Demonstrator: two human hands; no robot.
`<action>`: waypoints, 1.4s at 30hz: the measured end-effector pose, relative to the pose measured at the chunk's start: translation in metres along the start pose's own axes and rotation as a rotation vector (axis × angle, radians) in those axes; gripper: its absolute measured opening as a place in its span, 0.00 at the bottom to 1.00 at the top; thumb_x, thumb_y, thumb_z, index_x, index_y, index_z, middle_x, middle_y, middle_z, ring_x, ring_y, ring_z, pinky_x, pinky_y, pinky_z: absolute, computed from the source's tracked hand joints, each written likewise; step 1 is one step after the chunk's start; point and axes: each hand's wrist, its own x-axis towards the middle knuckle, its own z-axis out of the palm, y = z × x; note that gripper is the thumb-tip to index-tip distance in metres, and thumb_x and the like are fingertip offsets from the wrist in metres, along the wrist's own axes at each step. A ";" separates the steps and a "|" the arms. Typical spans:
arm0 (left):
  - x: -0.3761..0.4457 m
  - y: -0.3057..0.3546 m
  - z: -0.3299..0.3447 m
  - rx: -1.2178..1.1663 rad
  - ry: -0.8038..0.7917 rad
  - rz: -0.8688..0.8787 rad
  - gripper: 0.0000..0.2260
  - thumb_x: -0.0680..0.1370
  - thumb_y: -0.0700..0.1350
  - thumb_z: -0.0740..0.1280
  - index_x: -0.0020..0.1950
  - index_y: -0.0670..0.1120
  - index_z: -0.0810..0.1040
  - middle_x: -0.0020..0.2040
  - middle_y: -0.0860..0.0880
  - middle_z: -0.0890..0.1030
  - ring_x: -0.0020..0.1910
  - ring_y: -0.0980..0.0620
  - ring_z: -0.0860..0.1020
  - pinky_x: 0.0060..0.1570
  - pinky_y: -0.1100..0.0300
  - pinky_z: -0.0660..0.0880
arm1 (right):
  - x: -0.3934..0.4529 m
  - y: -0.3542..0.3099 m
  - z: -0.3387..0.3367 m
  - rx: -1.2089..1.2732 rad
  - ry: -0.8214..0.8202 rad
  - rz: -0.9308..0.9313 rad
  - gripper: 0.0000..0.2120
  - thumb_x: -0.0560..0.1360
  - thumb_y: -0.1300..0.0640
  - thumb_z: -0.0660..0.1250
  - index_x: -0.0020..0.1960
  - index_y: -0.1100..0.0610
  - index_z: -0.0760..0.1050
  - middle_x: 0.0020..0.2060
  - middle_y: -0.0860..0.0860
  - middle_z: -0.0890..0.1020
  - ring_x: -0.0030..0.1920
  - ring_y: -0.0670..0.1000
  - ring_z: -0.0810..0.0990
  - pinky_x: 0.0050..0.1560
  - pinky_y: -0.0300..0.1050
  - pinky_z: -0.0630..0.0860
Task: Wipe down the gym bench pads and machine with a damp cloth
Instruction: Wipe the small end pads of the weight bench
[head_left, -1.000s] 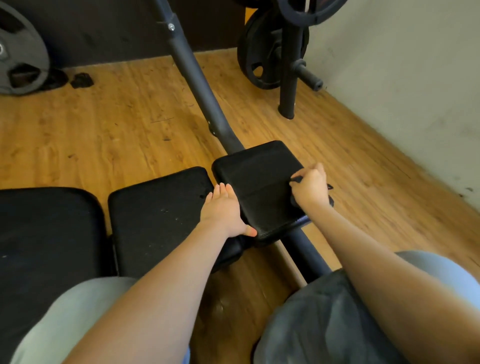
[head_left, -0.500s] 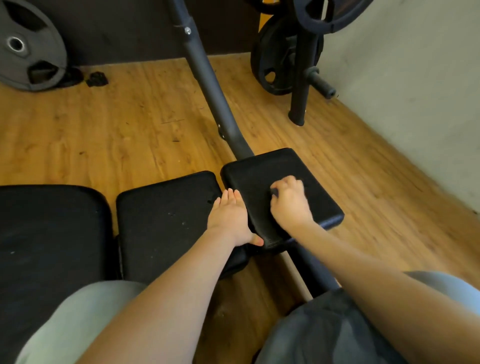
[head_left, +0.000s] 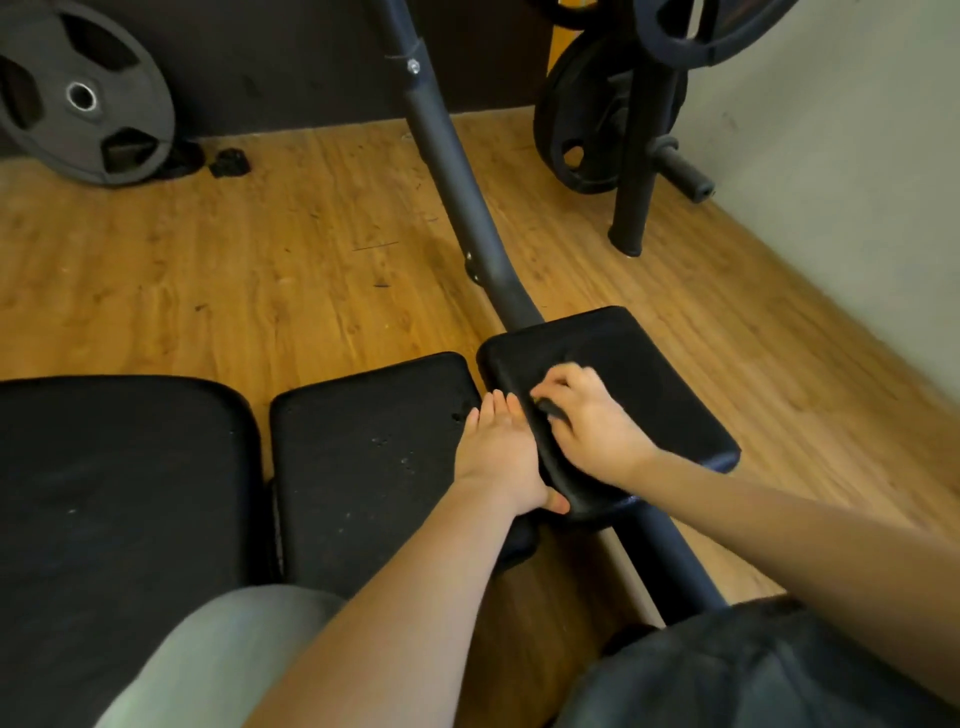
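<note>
The small black seat pad (head_left: 639, 384), mounted on the machine's frame tube (head_left: 457, 208) just right of the middle bench pad (head_left: 363, 447), is mid-wipe. The right hand (head_left: 587, 426) curls around a dark cloth (head_left: 548, 408) near its left edge. The left hand (head_left: 498, 457), fingers straight, steadies that edge; overlapping strokes should run out to the far-right corner.

Three pads run left to right: large pad (head_left: 119, 493), middle pad (head_left: 374, 452), small pad (head_left: 649, 384). The frame tube (head_left: 452, 192) runs far from the small pad; a weight plate (head_left: 78, 98) stands far left, a plate rack (head_left: 639, 130) far right.
</note>
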 end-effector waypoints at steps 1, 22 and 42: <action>0.000 0.000 0.000 -0.007 0.003 0.000 0.57 0.67 0.65 0.71 0.76 0.37 0.38 0.78 0.39 0.42 0.77 0.44 0.41 0.75 0.51 0.43 | -0.013 0.005 -0.003 -0.040 -0.074 -0.083 0.16 0.79 0.60 0.59 0.66 0.59 0.71 0.62 0.52 0.69 0.61 0.48 0.64 0.61 0.31 0.57; 0.002 0.000 -0.003 0.015 -0.027 -0.006 0.58 0.67 0.66 0.71 0.76 0.36 0.37 0.77 0.39 0.42 0.77 0.43 0.42 0.74 0.51 0.43 | 0.031 0.067 -0.034 -0.056 0.062 0.244 0.21 0.78 0.67 0.59 0.70 0.60 0.68 0.70 0.56 0.68 0.71 0.55 0.65 0.70 0.38 0.55; 0.001 -0.002 0.000 -0.014 -0.003 0.014 0.59 0.65 0.65 0.73 0.76 0.36 0.38 0.78 0.39 0.43 0.77 0.44 0.42 0.75 0.51 0.43 | 0.081 0.042 -0.012 0.056 0.107 0.404 0.17 0.78 0.65 0.59 0.66 0.62 0.71 0.67 0.58 0.71 0.67 0.57 0.69 0.67 0.42 0.61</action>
